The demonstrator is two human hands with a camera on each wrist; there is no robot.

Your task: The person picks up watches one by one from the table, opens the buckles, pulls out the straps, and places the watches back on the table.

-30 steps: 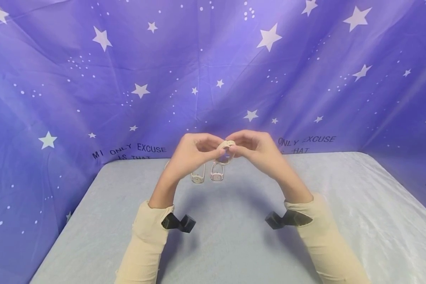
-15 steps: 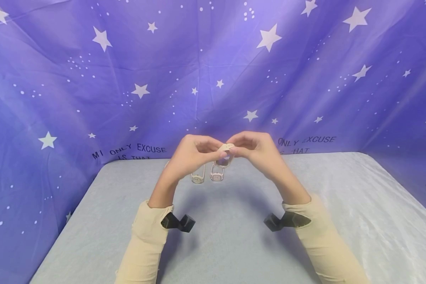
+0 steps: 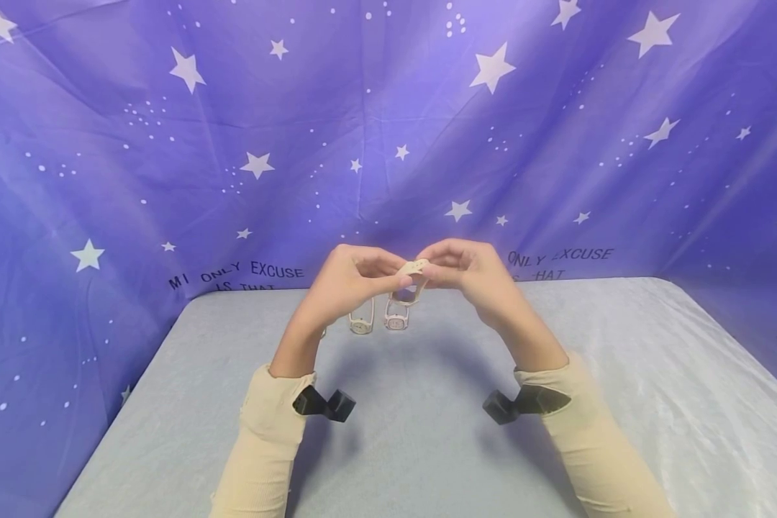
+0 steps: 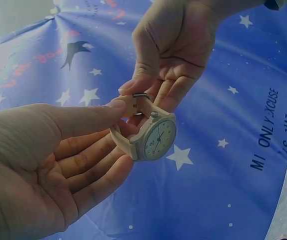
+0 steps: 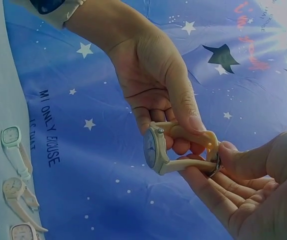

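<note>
Both hands hold a cream wristwatch (image 3: 414, 267) in the air above the far part of the table. Its round dial (image 4: 159, 141) faces away from the palms in the left wrist view, and its strap forms a loop. My left hand (image 3: 356, 277) pinches one strap part between thumb and fingers. At the metal buckle (image 5: 216, 164), my right hand (image 3: 469, 273) pinches the strap, thumb on top. The strap end bends up by the buckle in the right wrist view; whether it is fastened I cannot tell.
On the grey-blue cloth-covered table (image 3: 421, 446) lie a beige round watch (image 3: 360, 326) and a pink square watch (image 3: 396, 321). A pale green square watch (image 5: 11, 136) is beside them, mostly hidden by my left arm in the head view. Behind hangs a purple star curtain (image 3: 388, 108).
The held watch has dropped slightly and its loop has tilted, with the strap near the buckle shifting between the fingertips. Both hands stay almost in place.
</note>
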